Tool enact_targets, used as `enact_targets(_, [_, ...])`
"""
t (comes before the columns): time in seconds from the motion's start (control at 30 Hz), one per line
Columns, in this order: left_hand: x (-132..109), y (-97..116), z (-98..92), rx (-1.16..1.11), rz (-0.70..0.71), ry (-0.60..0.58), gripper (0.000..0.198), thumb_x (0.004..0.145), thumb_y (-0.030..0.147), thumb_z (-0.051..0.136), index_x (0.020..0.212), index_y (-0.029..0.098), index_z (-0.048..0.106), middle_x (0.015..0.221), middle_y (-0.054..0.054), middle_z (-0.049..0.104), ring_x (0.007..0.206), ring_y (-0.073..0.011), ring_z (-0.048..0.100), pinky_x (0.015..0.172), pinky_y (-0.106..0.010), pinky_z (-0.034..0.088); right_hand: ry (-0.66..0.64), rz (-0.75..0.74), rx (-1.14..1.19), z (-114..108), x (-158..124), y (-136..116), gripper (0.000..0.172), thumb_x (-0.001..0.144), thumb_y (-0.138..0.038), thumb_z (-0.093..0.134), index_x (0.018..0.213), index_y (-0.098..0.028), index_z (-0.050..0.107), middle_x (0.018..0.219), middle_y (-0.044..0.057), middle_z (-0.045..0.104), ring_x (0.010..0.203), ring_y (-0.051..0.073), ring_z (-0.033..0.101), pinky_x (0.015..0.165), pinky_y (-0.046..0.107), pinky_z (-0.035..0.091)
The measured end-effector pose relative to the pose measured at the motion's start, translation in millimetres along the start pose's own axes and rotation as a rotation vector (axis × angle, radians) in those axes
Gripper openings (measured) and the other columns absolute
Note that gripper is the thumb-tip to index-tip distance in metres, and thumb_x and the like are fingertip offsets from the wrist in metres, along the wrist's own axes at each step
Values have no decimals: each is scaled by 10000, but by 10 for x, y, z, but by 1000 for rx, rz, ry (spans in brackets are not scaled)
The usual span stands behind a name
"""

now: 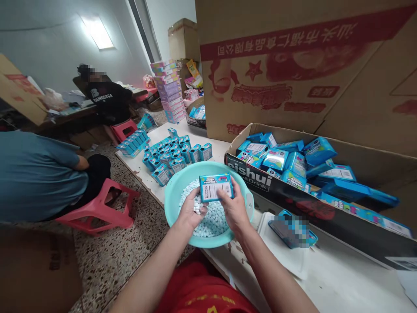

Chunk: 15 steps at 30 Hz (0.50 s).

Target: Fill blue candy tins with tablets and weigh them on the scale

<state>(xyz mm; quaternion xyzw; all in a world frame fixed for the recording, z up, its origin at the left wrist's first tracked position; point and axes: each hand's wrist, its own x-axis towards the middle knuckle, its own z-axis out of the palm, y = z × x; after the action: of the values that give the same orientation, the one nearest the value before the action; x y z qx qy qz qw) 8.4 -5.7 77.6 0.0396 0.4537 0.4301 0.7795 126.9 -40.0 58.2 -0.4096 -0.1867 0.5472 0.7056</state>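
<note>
A teal plastic basin (174, 191) sits on the white table edge, filled with small pale blue and white candies (211, 221). My right hand (233, 208) grips a small blue box (216, 187) held over the basin. My left hand (190, 211) is cupped over the candies with a few white pieces in its fingers, just left of the box.
Filled blue boxes stand in rows (172, 154) on the table beyond the basin. An open carton (247, 167) of flat blue boxes lies at right, a big cardboard box (293, 65) behind it. Two people sit on pink stools (97, 208) at left.
</note>
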Motion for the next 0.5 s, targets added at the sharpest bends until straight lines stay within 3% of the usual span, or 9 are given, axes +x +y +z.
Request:
enact_targets(0.1, [34, 124, -23, -6, 52, 27, 128, 893, 185, 507, 777, 150, 548, 579, -5, 586, 335, -67, 438, 257, -130, 253, -140, -52, -233, -70, -20, 10, 877, 530, -330, 867, 1284, -236, 429, 1039, 25, 652, 914, 204, 631, 825, 334, 517])
enact_targets(0.17, [59, 207, -51, -2, 83, 46, 161, 887, 177, 518, 727, 163, 517, 565, 8, 575, 344, -66, 451, 257, -124, 248, -209, -78, -396, -133, -18, -28, 752, 544, -364, 849, 1183, -216, 482, 935, 17, 650, 829, 214, 629, 741, 334, 522])
enact_targets(0.3, [84, 277, -74, 23, 107, 59, 188, 877, 171, 528, 692, 163, 499, 516, 34, 523, 329, -59, 434, 249, -119, 237, -192, -297, -860, -229, -17, -89, 420, 572, -384, 800, 873, -193, 579, 862, 28, 606, 809, 234, 590, 720, 339, 482])
enact_targets(0.37, [80, 261, -61, 41, 114, 53, 182, 874, 164, 524, 693, 155, 509, 514, 35, 517, 323, -56, 429, 248, -117, 239, -215, -376, -1009, -243, -37, -86, 363, 612, -332, 760, 910, -199, 600, 943, 40, 614, 864, 241, 585, 771, 350, 463])
enact_targets(0.5, [65, 216, -14, 85, 115, -1, 164, 864, 157, 530, 702, 132, 535, 525, 17, 520, 322, -56, 421, 246, -116, 230, -300, -403, -1047, -223, -98, -34, 304, 697, -287, 680, 980, -216, 596, 992, 34, 636, 919, 235, 589, 785, 333, 439])
